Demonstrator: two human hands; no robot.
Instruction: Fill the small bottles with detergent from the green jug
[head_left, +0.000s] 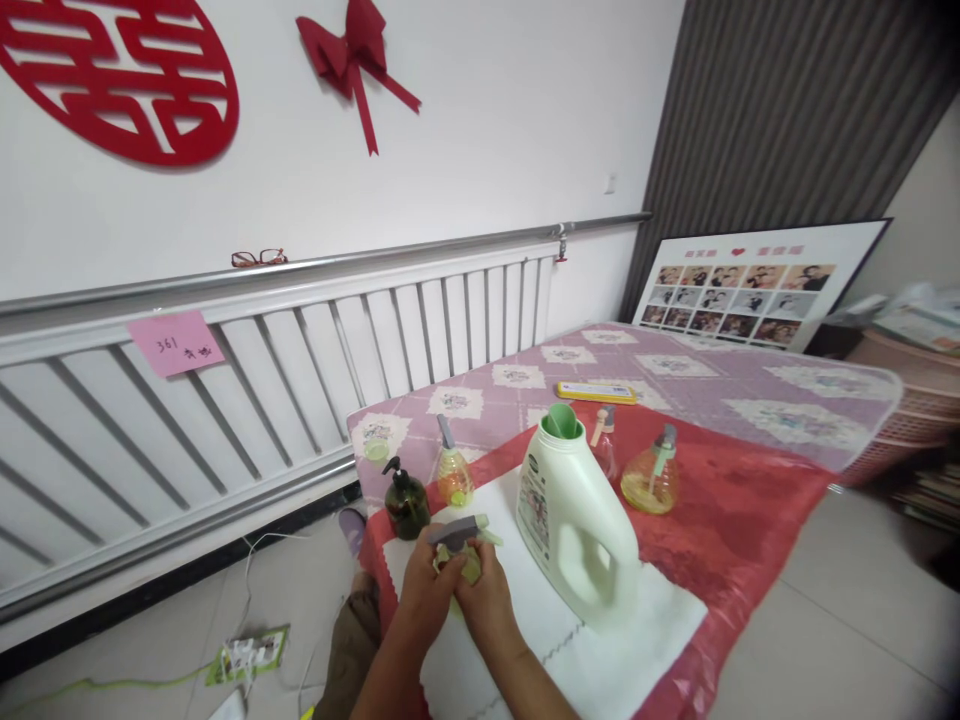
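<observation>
My left hand (426,585) and my right hand (486,590) close together around a small spray bottle (471,563) with a grey trigger head and a yellowish-green body, just above the white cloth (540,640). My fingers hide most of its body. Just beyond my left hand stands a dark green pump bottle (407,508). Behind it is another spray bottle (453,475), yellowish and with a grey head. To the right of my hands stands a large pale green jug (576,515), its mouth uncovered and showing a bright green inside.
Right of the jug are a pink-headed spray bottle (604,450) and a round yellow spray bottle (651,482). A yellow case (596,392) lies farther back. Red cloth (739,500) covers part of the patterned table. A radiator (315,360) runs along the wall.
</observation>
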